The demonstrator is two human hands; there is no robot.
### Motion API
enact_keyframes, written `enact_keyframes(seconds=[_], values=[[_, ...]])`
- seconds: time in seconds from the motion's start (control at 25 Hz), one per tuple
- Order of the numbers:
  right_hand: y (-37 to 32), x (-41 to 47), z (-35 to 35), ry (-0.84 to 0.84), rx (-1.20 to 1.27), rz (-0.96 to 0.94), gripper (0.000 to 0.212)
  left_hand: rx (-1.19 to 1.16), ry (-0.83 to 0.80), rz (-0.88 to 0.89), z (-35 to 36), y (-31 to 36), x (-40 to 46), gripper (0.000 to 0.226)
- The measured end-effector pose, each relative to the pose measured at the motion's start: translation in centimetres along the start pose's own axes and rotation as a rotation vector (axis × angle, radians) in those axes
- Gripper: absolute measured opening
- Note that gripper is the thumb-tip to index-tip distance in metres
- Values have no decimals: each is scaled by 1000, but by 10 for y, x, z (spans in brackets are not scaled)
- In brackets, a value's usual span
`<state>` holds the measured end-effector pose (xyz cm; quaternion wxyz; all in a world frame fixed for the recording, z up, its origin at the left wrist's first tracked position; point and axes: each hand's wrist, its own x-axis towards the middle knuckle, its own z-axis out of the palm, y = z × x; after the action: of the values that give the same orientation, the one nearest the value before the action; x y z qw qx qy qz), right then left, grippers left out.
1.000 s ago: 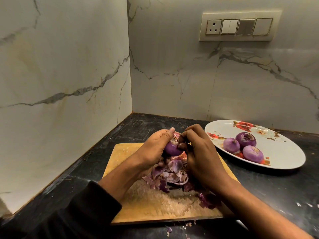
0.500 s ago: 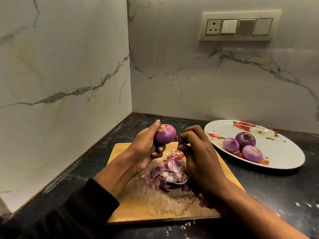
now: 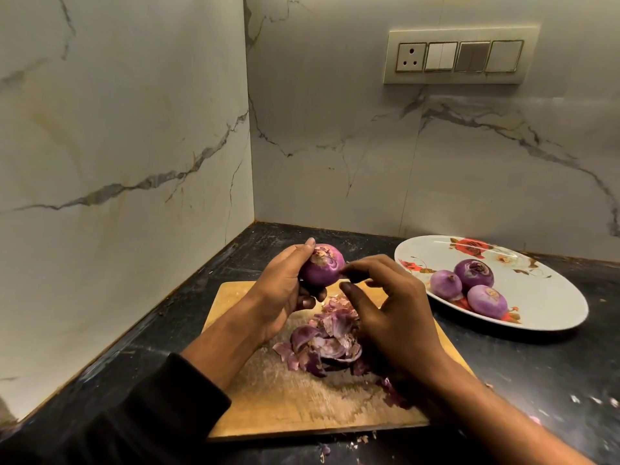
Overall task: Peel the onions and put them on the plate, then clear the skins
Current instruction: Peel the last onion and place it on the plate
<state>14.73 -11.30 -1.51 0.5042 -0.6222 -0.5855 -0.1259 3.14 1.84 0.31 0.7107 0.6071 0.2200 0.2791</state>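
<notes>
A: You're in a corner of marble-look wall (image 3: 127,135), with a switch panel (image 3: 459,57) up on the right and a dark worktop (image 3: 523,370) below. A wooden board (image 3: 285,397) lies on it in front of you.

B: Where's the onion I'm working on?

A: Your left hand (image 3: 281,297) is wrapped round that onion (image 3: 322,266), lifted above the far end of the board. Your right hand (image 3: 392,317) has thumb and forefinger drawn together at the onion's right flank; whether they nip a shred of skin is too small to tell.

B: How should I hold it?

A: It looks smooth and glossy, so I'd judge it slippery once bare. Cup it round the middle as you do now, and pick at the rough top end, where dry skin gives a lifted edge. It's firm and won't bruise from an ordinary squeeze. The skins are thin, light and brittle, so they'll likely tear into bits.

B: And the rest?

A: Three peeled onions (image 3: 469,283) sit touching one another on the flowered plate (image 3: 550,297), just right of the board. A pile of skins (image 3: 325,344) lies mid-board beneath your hands, and a few scraps (image 3: 362,439) lie on the worktop by the near edge. This one looks close to ready for the plate; the skins aren't cleared yet.
</notes>
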Motion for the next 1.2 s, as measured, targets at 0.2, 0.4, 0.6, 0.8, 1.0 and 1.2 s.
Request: enact_keyframes(seconds=[0.2, 0.4, 0.6, 0.8, 1.0, 1.2], values=[[1, 0, 3, 61, 7, 73, 32, -23, -144, -45, 4, 1, -6, 40], [3, 2, 1, 156, 69, 106, 14, -135, -220, -72, 7, 2, -8, 37], [4, 6, 0, 177, 59, 145, 12, -147, -182, -51, 9, 0, -6, 35], [2, 7, 3, 181, -75, 154, 18, -121, -179, -24, 9, -4, -6, 52], [-1, 7, 10, 57, -185, 174, 30, -127, -195, -20, 10, -6, -4, 32], [1, 8, 11, 2, -98, 129, 37, -163, -241, -35, 9, -3, -7, 30]])
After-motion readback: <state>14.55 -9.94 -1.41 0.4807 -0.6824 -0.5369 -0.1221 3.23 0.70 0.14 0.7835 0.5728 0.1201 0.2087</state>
